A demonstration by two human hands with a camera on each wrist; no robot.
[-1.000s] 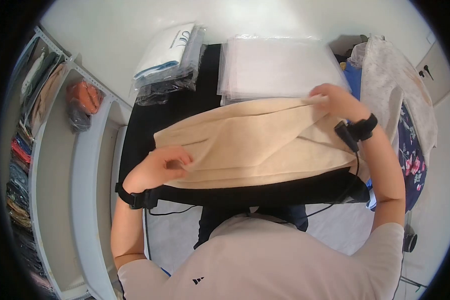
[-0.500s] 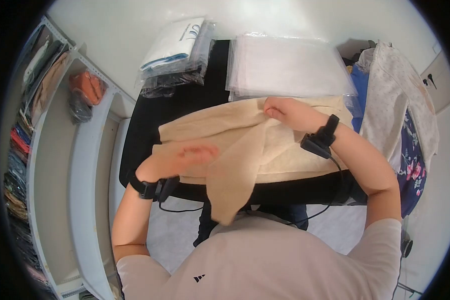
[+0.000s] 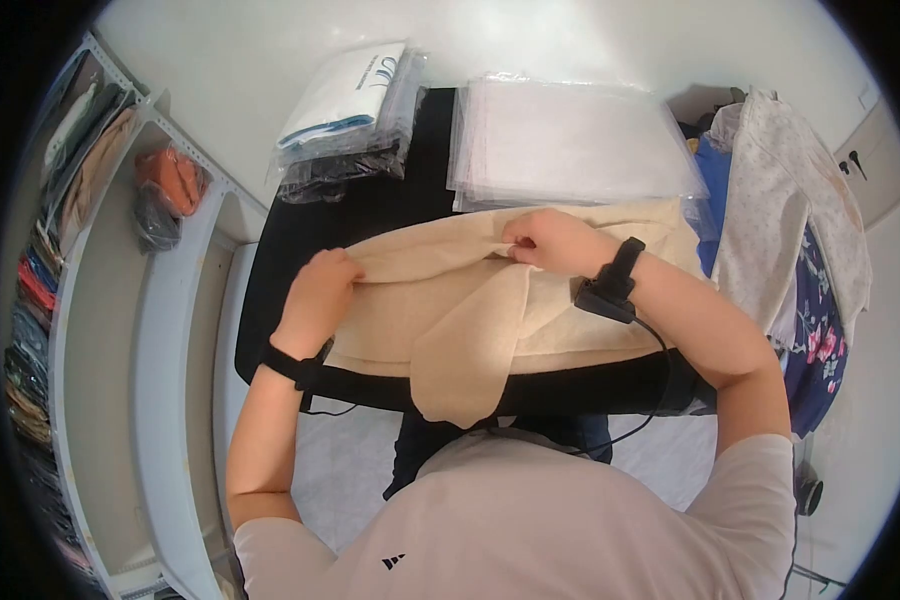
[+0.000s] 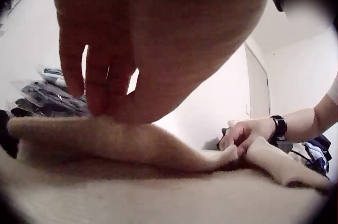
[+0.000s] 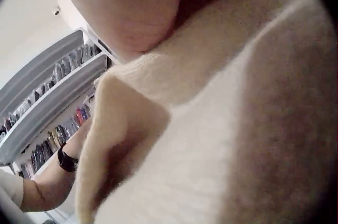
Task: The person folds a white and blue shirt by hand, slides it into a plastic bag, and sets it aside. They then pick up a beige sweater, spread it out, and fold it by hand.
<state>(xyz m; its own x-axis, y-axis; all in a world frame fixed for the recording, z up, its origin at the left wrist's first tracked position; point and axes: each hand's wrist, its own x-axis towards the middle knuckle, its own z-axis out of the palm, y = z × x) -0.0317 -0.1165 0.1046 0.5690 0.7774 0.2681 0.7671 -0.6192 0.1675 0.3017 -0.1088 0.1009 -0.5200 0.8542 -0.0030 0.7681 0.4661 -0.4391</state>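
Observation:
A cream knitted garment (image 3: 590, 310) lies folded lengthwise across the black table. One sleeve-like flap (image 3: 465, 370) of it hangs over the table's front edge. At the garment's left end my left hand (image 3: 318, 295) pinches the upper layer by its edge; in the left wrist view those fingers (image 4: 100, 87) come down onto a raised fold. My right hand (image 3: 560, 243) grips the cloth near the middle of the far side, just above the flap. Close up in the right wrist view, the knit (image 5: 211, 129) bunches below that hand, whose fingertips are hidden there.
Behind the garment lie a stack of clear plastic bags (image 3: 580, 135) and, left of it, packed items in plastic (image 3: 340, 110). A pile of clothes (image 3: 790, 200) stands at the right. Shelves (image 3: 100, 330) of bagged clothes line the left side. Cables run from both wrist straps.
My right hand has moved left from the garment's far right corner to its middle. The flap has swung over the front edge. My left hand has shifted up to the left end's far edge.

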